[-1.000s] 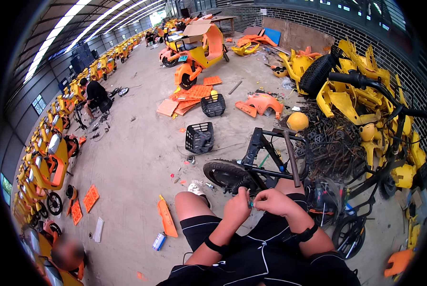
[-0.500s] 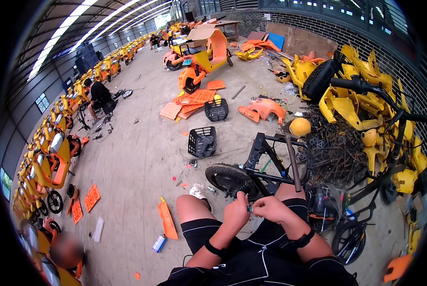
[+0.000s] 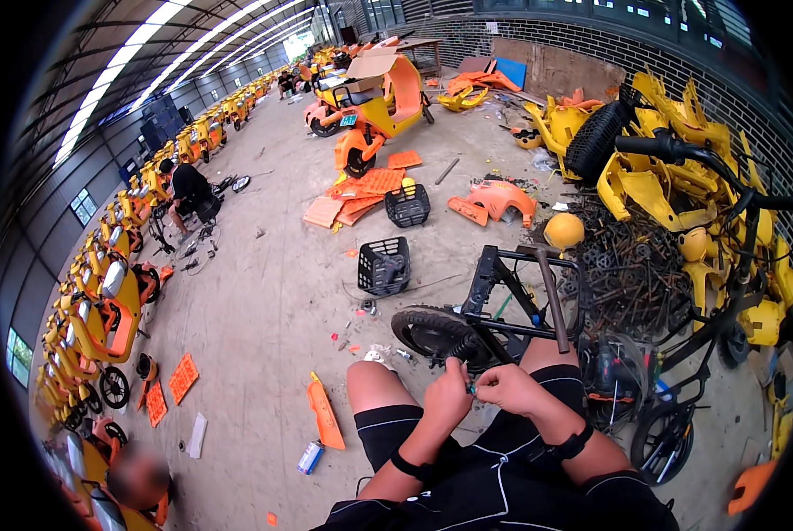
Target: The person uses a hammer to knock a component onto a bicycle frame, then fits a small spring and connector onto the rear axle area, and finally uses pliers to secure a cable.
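Pinching green piece (image 3: 472, 389), labelled can (image 3: 310, 457) leftward

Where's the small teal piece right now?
Head view, right of centre in the lower half: the small teal piece is between the left hand and right hand, just below the black-tyred wheel.

Scooters (image 3: 104, 310) line the left edge of the floor (image 3: 264, 336), parts (image 3: 649, 190) heap near its right; between is a frame (image 3: 482, 279), a basket (image 3: 384, 267) beyond its wheel (image 3: 419, 331).

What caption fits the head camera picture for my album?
Left hand and right hand hold a tiny green thing near a wheel, yellow scooters lined up leftward.
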Demonstrator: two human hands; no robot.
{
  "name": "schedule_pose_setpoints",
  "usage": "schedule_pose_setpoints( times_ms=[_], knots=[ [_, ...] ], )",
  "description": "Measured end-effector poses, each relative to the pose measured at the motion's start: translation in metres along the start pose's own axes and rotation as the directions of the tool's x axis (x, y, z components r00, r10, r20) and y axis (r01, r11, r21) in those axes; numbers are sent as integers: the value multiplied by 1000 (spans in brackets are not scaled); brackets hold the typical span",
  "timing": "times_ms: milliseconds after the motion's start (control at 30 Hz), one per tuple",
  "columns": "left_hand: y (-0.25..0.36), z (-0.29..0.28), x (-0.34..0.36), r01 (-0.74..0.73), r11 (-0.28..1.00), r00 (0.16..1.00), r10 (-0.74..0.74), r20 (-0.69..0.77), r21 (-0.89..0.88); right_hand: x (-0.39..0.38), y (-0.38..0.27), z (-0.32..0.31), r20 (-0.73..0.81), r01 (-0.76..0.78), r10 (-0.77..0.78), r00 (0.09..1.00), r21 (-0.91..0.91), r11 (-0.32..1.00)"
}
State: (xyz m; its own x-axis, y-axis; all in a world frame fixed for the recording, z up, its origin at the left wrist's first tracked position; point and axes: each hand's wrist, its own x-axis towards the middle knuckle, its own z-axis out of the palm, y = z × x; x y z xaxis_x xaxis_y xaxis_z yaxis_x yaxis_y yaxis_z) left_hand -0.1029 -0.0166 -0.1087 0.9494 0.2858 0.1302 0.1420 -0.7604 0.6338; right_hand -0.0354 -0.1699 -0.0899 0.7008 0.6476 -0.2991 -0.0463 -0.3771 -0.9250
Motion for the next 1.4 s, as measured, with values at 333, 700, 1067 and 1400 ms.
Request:
schedule_pose_setpoints(
  times_ms=[333, 700, 1067, 1400],
  knots=[
    [0, 0, 1, 12, 998, 1000, -14, -22, -58, 2, 1, 4, -62, 68, -66, 996, 17, 998],
    [1, 7, 7, 29, 996, 998, -33, -54, -81, 4, 1, 5, -77, 94, -88, 993, 76, 993],
    [5, 1, 8, 65, 991, 996, -72, -52, -120, -16, -36, -7, -191, 335, -357, 914, -138, 932],
    [6, 2, 5, 35, 995, 997, -42, -72, -91, -21, -39, -1, -190, 365, -435, 880, -315, 876]
  ],
)
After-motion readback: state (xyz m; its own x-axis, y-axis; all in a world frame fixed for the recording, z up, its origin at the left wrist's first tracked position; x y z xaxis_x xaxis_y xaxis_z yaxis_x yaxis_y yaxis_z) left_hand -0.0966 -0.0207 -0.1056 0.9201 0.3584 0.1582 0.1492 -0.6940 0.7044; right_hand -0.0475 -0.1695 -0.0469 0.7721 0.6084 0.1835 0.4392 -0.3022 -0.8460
